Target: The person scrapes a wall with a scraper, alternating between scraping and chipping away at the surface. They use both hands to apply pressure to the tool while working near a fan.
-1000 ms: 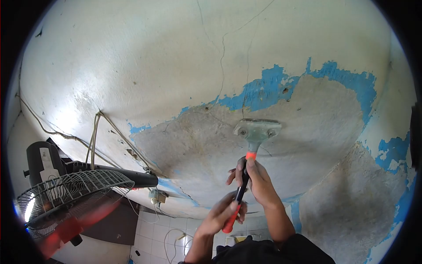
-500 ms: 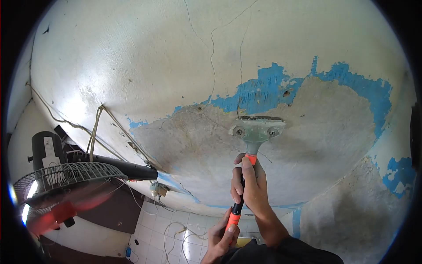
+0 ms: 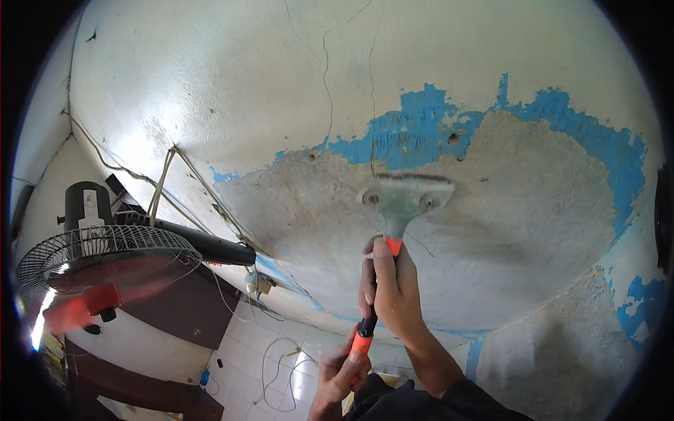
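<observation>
A long-handled scraper (image 3: 402,203) with a wide greenish head and two screws is raised against the wall (image 3: 330,242). Its blade edge overlaps the lower border of a blue paint patch (image 3: 407,130), above bare grey plaster. My right hand (image 3: 394,288) is wrapped round the black and orange handle just below the head. Lower down, my left hand (image 3: 338,373) grips the orange end of the same handle. The scraper head looks slightly blurred.
A fan (image 3: 109,259) with a wire cage and red blades is at the left. Cables (image 3: 165,182) hang along the wall near it. A loose cord (image 3: 270,375) lies on the white tiled floor (image 3: 242,351). Thin cracks run up the cream paint.
The view has shifted a little. Both hands and the scraper appear slightly higher and further left in the picture, still gripping the handle the same way; the scraper head is now blurred.
</observation>
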{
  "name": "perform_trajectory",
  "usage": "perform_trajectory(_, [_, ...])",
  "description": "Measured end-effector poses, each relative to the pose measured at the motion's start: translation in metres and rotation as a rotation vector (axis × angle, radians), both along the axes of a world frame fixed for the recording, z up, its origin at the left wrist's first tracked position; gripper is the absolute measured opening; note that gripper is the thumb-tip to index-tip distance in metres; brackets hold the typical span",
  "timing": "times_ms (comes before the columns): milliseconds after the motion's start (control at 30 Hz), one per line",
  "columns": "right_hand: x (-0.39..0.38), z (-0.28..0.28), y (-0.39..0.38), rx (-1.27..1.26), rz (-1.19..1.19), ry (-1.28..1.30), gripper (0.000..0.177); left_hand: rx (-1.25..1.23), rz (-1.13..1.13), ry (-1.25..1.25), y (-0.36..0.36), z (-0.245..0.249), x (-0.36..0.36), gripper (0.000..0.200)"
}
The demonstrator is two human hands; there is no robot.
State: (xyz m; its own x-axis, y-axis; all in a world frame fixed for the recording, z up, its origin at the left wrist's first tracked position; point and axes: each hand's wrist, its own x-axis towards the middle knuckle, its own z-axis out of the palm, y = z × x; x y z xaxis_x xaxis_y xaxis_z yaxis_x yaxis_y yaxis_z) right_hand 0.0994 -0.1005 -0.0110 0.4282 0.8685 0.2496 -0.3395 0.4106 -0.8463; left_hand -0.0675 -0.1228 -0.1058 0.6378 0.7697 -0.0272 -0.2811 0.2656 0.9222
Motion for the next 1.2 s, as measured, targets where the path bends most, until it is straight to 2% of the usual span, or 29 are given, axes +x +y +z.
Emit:
perform_trajectory(133, [-0.002, 0.005, 0.002, 0.010, -0.024, -0.017, 0.030, 0.022, 0.015, 0.073, 0.002, 0.005, 0.000, 0.055])
perform_trajectory(233, [-0.002, -0.001, 0.002, 0.017, 0.000, -0.006, 0.030, 0.002, 0.033, -0.012, -0.004, 0.007, -0.002, 0.055])
perform_trajectory(433, [-0.006, 0.003, 0.009, 0.043, -0.011, 0.037, 0.029, 0.073, 0.075, 0.059, 0.008, 0.017, -0.003, 0.056])
perform_trajectory(533, [-0.004, 0.001, 0.007, 0.033, 0.005, 0.031, 0.029, 0.034, 0.059, 0.007, 0.005, 0.010, -0.004, 0.055])
perform_trajectory(667, [-0.004, 0.003, 0.009, 0.044, -0.033, 0.009, 0.029, -0.019, 0.010, 0.071, 0.015, 0.019, -0.007, 0.054])
perform_trajectory(700, [-0.005, 0.003, 0.010, 0.046, -0.049, 0.006, 0.029, 0.003, 0.068, 0.033, 0.012, 0.013, -0.002, 0.054])
perform_trajectory(800, [-0.005, -0.001, 0.007, 0.034, -0.018, 0.026, 0.029, 0.036, 0.034, 0.015, 0.008, 0.005, -0.003, 0.055])
perform_trajectory(1200, [0.001, 0.004, 0.005, 0.040, 0.008, -0.007, 0.026, 0.062, 0.006, 0.038, 0.014, 0.014, -0.003, 0.054])
